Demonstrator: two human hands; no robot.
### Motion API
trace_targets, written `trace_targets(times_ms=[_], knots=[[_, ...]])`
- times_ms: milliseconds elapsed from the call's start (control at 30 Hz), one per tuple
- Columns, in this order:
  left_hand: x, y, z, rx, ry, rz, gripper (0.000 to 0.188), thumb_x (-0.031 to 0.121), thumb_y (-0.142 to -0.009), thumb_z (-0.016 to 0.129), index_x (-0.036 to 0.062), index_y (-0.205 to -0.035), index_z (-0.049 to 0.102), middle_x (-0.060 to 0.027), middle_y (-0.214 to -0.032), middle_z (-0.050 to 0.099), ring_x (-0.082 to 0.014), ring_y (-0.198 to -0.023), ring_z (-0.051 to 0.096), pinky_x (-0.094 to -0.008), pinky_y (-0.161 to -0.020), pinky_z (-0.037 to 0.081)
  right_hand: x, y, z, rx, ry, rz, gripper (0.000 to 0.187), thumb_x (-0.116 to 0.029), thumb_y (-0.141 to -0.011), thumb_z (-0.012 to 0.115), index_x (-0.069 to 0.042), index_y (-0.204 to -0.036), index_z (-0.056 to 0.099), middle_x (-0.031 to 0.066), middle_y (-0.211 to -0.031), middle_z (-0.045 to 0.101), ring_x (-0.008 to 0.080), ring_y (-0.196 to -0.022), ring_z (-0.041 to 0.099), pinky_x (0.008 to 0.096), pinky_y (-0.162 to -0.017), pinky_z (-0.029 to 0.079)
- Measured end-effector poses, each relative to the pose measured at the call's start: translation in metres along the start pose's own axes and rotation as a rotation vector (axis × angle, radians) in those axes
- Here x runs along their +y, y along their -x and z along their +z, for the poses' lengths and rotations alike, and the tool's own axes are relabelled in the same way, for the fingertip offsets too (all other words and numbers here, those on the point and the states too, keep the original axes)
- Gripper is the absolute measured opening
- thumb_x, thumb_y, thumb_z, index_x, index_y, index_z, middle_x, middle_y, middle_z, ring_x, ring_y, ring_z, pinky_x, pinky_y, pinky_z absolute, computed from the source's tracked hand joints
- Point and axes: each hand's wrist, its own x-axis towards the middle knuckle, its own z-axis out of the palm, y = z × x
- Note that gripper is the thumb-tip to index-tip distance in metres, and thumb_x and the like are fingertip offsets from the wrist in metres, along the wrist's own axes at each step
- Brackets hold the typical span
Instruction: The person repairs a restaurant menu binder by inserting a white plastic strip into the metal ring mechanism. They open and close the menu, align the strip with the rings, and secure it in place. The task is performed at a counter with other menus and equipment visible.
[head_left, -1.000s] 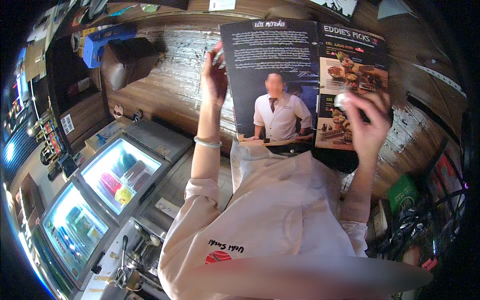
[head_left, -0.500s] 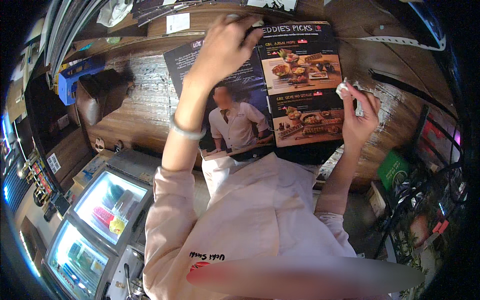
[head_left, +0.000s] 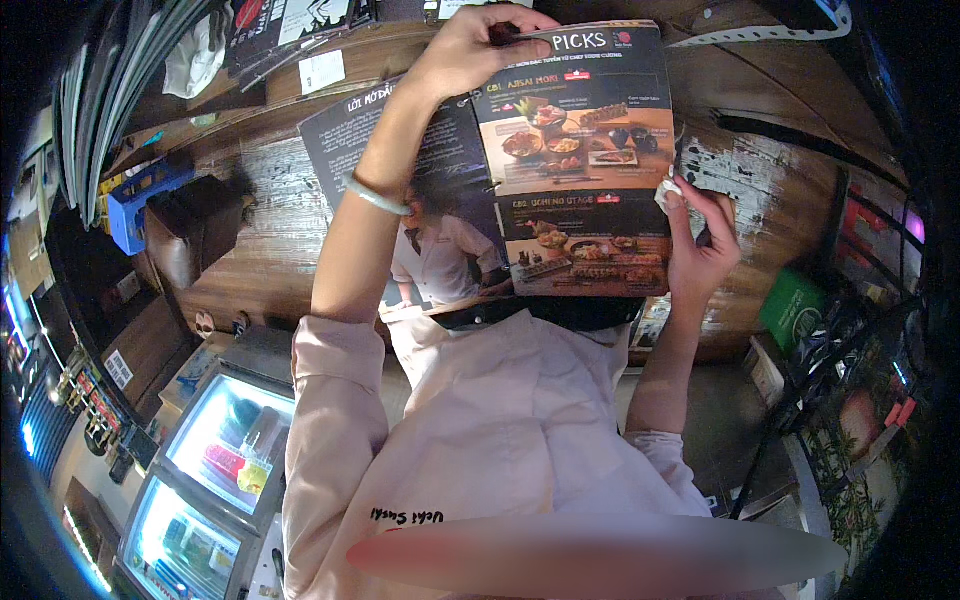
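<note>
An open menu with dark pages and photos of dishes lies before me, its lower edge near my waist. My left hand reaches across the left page and pinches the top edge of the right page, which looks slightly raised. A pale bracelet circles that wrist. At the right page's outer edge, my right hand holds a crumpled white tissue between thumb and fingers.
Under the menu is a worn wooden table. A brown leather-like block and a blue crate are to the left. Lit glass display cases stand lower left. Black cables and a green box are at right.
My left hand has come down onto the top edge of the right page and closed on it. My right hand has brought the tissue to that page's outer edge.
</note>
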Motion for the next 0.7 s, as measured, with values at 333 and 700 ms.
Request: trace_targets(times_ms=[333,700], knots=[[0.011,0.016,-0.011,0.023,0.006,0.040,0.027,0.015,-0.101,0.060,0.0039,-0.123,0.070,-0.0049,-0.108,0.074,-0.0106,-0.096,0.067,-0.0242,-0.085,0.054,-0.021,-0.005,-0.003,-0.010,0.135,-0.224,0.026,0.000,-0.078,0.080,-0.010,-0.102,0.078,0.0031,-0.088,0.067,0.0197,-0.083,0.059,0.0312,-0.078,0.047],[0.083,0.003,-0.026,-0.289,0.303,-0.297,0.044,0.033,-0.108,0.043,-0.0016,-0.120,0.067,-0.0092,-0.096,0.075,-0.0164,-0.086,0.068,-0.0249,-0.079,0.054,-0.063,-0.029,0.110,-0.039,0.093,-0.634,0.028,-0.015,-0.072,0.083,-0.025,-0.097,0.076,-0.0084,-0.095,0.066,0.0207,-0.092,0.058,0.0380,-0.081,0.040]])
